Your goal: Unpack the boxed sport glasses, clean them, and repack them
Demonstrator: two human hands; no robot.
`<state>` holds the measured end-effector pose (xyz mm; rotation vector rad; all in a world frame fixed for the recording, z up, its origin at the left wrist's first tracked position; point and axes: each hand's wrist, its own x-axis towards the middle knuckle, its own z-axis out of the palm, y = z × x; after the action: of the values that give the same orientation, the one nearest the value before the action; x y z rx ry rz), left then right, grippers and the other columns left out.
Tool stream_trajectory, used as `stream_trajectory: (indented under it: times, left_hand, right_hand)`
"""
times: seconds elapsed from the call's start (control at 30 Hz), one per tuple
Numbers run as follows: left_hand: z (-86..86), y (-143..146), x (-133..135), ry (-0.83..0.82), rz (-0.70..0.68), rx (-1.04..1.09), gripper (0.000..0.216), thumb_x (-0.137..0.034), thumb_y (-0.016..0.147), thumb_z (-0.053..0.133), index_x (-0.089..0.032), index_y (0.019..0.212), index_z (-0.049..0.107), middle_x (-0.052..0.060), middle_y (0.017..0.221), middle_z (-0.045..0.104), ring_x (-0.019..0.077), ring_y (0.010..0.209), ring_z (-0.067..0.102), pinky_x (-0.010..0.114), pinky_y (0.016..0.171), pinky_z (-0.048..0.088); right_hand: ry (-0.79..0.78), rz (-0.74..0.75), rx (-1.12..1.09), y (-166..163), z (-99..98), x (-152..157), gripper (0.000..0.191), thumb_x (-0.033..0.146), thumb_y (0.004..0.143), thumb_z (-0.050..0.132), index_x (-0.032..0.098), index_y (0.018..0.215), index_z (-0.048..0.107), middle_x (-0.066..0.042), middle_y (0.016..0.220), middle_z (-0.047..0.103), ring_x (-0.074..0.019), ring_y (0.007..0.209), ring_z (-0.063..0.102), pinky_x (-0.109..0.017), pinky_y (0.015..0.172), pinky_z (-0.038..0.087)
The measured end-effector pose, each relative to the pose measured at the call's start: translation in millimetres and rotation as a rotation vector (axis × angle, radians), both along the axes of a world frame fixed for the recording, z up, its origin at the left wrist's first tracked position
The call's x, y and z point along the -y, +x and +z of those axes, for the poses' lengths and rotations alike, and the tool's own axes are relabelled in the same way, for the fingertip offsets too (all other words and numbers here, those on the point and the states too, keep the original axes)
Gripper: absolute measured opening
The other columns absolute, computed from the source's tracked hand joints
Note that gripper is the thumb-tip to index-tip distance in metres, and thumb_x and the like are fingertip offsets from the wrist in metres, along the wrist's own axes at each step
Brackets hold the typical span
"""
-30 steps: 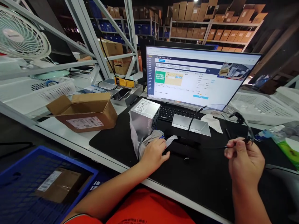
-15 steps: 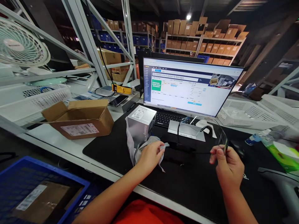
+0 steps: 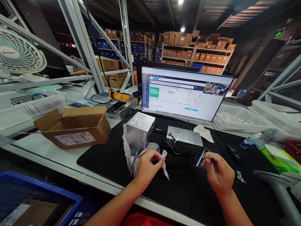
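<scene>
1. Right hand (image 3: 219, 174) here, thumb and fingers pinched on the glasses (image 3: 201, 157); they're held just over the mat (image 3: 192, 188), lens to the left of the fingertips.
2. Left hand (image 3: 148, 164), well apart from the right, lies bent over the wrap (image 3: 149, 147); thumb close to forefinger, but whether it grips anything I cannot tell.
3. Handling tip, as I judge it: keep that pinch light, off the lens, and lift the thin frame clear of the mat so nothing scrapes or bends.
4. Left side: best hold the wrap down gently, without shoving the box (image 3: 137, 135) standing upright just beyond.
5. And the change! Half a second ago the lens stood up above the right hand; now it's tipped low, and the hands are closer together.
6. Farther out, the open carton (image 3: 101, 133) keeps its place left of the box.
</scene>
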<state>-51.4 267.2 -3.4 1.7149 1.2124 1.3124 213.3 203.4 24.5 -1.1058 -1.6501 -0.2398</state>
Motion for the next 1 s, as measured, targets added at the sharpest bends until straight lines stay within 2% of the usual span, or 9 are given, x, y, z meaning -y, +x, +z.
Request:
stream_trajectory:
  times: [0.1,0.2,0.3,0.47,0.53,0.63,0.73,0.83,1.0]
  left_hand:
    - [-2.3,1.1,1.5,-0.008,0.019,0.063,0.008,-0.026,0.077,0.071,-0.021,0.081,0.067,-0.002,0.076,0.069,0.0141,0.071,0.065,0.026,0.071,0.053]
    - [-4.3,1.9,1.1,-0.037,-0.002,0.146,0.029,-0.023,0.075,0.071,-0.022,0.105,0.068,-0.002,0.083,0.071,0.0138,0.076,0.066,0.027,0.077,0.054]
    - [-3.7,2.1,0.3,-0.05,-0.036,0.169,0.034,-0.022,0.075,0.072,-0.023,0.109,0.07,-0.002,0.082,0.069,0.0136,0.076,0.063,0.025,0.074,0.052]
    - [-1.1,1.6,1.0,-0.041,-0.053,0.155,0.041,-0.018,0.075,0.073,-0.023,0.116,0.07,-0.004,0.077,0.061,0.0118,0.067,0.056,0.023,0.063,0.047]
    - [-0.1,1.1,1.6,-0.01,-0.084,0.137,0.033,-0.018,0.078,0.072,-0.022,0.111,0.072,-0.003,0.077,0.061,0.0118,0.066,0.055,0.023,0.062,0.045]
    - [2.2,0.5,2.4,0.077,-0.13,0.095,0.006,-0.021,0.082,0.072,-0.02,0.088,0.072,-0.002,0.075,0.059,0.0123,0.066,0.053,0.023,0.061,0.041]
    - [5.6,0.1,3.2,0.146,-0.152,0.072,0.009,-0.02,0.084,0.071,-0.019,0.076,0.068,-0.002,0.073,0.058,0.0126,0.067,0.053,0.024,0.061,0.04]
    - [8.9,-0.5,4.2,0.179,-0.169,0.066,0.011,-0.018,0.087,0.068,-0.019,0.076,0.067,-0.001,0.076,0.06,0.0134,0.072,0.056,0.024,0.066,0.042]
    - [11.7,-2.2,5.7,0.203,-0.196,0.059,0.016,-0.02,0.094,0.058,-0.021,0.09,0.073,0.003,0.089,0.069,0.0169,0.086,0.064,0.028,0.078,0.048]
  right_hand:
    - [0.037,0.013,0.041,-0.9,-0.1,-1.4,0.011,0.015,0.097,0.055,0.021,0.103,0.063,0.0,0.077,0.067,-0.015,0.073,0.068,-0.027,0.072,0.055]
    - [0.031,0.013,0.031,-2.0,-0.2,-1.6,0.012,0.015,0.097,0.054,0.02,0.103,0.063,-0.001,0.081,0.068,-0.0139,0.07,0.068,-0.026,0.07,0.054]
    - [0.003,0.023,-0.019,-2.5,-2.7,-1.7,0.011,0.017,0.098,0.053,0.021,0.102,0.063,-0.002,0.088,0.068,-0.0122,0.066,0.067,-0.025,0.065,0.054]
    - [-0.072,0.044,-0.169,-2.1,-8.1,-6.0,0.018,0.026,0.103,0.046,0.021,0.101,0.063,-0.004,0.091,0.068,-0.0145,0.066,0.067,-0.028,0.062,0.054]
    - [-0.093,0.099,-0.264,-1.8,-9.3,-9.0,0.021,0.029,0.104,0.044,0.02,0.099,0.062,-0.005,0.093,0.068,-0.0146,0.063,0.067,-0.03,0.061,0.054]
    - [-0.102,0.161,-0.388,-1.2,-10.7,-13.1,0.022,0.031,0.104,0.045,0.02,0.095,0.061,-0.005,0.094,0.067,-0.0151,0.062,0.067,-0.031,0.061,0.054]
    - [-0.116,0.159,-0.465,-0.5,-12.5,-15.6,0.023,0.036,0.104,0.048,0.019,0.093,0.06,-0.004,0.092,0.067,-0.0158,0.061,0.067,-0.032,0.061,0.053]
    - [-0.128,0.139,-0.475,-0.6,-13.8,-16.4,0.026,0.041,0.103,0.049,0.019,0.093,0.059,-0.004,0.09,0.066,-0.0161,0.061,0.067,-0.034,0.063,0.053]
    - [-0.138,0.137,-0.467,-2.2,-13.8,-16.8,0.026,0.041,0.103,0.05,0.019,0.092,0.058,-0.003,0.09,0.065,-0.0158,0.061,0.067,-0.033,0.062,0.052]
